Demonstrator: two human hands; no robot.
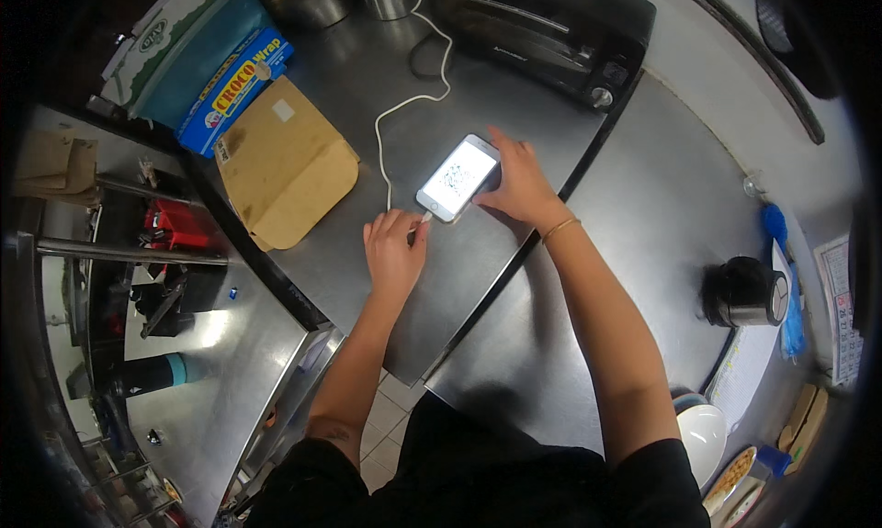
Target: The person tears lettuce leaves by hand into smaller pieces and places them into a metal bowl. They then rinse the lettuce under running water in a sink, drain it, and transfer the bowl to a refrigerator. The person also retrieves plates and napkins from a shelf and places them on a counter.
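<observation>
A white smartphone (457,179) lies face up on the stainless-steel counter (427,307), its lit screen showing a printed-style code. My right hand (518,178) grips the phone's right edge, thumb low and index finger near the top corner. At the phone's lower end, my left hand (396,245) pinches the plug of a white charging cable (380,135). The plug meets the phone's bottom edge; whether it is fully seated cannot be told. From there the cable winds up the counter towards the back.
Left of the phone lies a stained flat cardboard piece (289,163), beside a blue cling-wrap box (234,91). A black toaster oven (537,39) stands behind. On the right counter are a dark lidded container (744,292), a white bowl (703,438) and a plate of food (732,476).
</observation>
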